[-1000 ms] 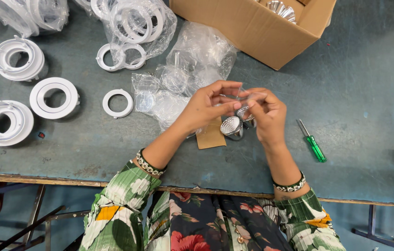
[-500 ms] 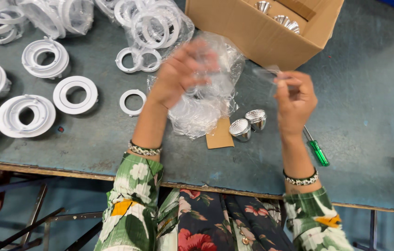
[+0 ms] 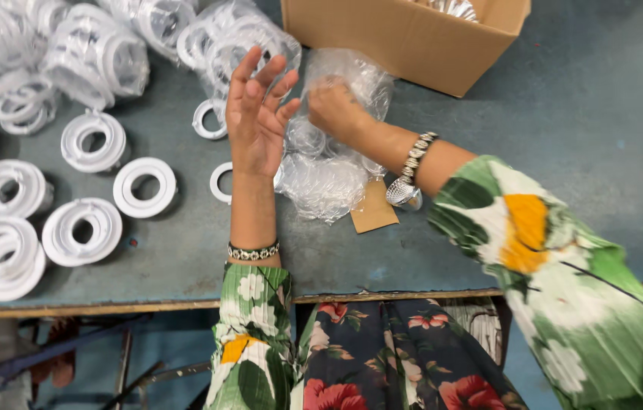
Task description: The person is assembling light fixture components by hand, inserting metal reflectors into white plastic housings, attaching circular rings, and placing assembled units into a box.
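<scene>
My left hand [image 3: 257,114] is raised above the table, palm open and fingers spread, holding nothing. My right hand [image 3: 335,106] has crossed over to its right and is curled into a heap of clear plastic bags [image 3: 325,178], gripping the crumpled film. Under my right forearm lie a small ribbed silver metal cup [image 3: 402,194] and a brown cardboard scrap [image 3: 373,210]. A flat white ring [image 3: 217,183] rests beside my left wrist.
An open cardboard box [image 3: 405,38] holding shiny metal parts stands at the back. Several white plastic ring housings [image 3: 144,186] lie loose at the left, with bagged ones [image 3: 97,57] behind them. The table's front edge [image 3: 147,307] runs close to my body.
My right hand has let go of the small part and swung left into the plastic bags. My left hand has lifted off the bags and opened. The view has shifted left.
</scene>
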